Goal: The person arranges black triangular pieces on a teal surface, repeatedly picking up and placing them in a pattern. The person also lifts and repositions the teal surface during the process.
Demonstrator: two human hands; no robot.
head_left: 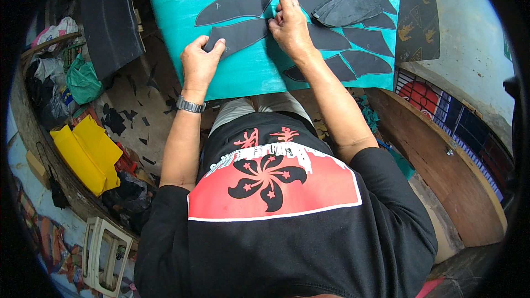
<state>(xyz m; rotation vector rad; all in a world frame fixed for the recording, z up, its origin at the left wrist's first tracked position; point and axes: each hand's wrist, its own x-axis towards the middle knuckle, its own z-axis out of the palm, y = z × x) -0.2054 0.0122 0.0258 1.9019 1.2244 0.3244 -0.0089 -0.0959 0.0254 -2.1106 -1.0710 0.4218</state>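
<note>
My left hand [201,60] is closed on the left end of a black curved flat piece [240,38], its thumb on top. The piece slants up to the right over a teal sheet [243,80]. Beside its right tip is my right hand [290,25], the index finger stretched toward the tip of another black cut piece [237,6] and the thumb near the held piece. The other fingers are partly curled. Several similar black pieces lie in rows on the sheet, and a stack of loose black pieces [348,6] rests to the right of my right hand.
A dark sheet [110,16] stands left of the teal surface, with black scraps [115,120] on the floor. Farther left are a green bag [83,80] and yellow material [88,154]. A patterned dark board [418,25] and a curved wooden panel [441,165] are at right.
</note>
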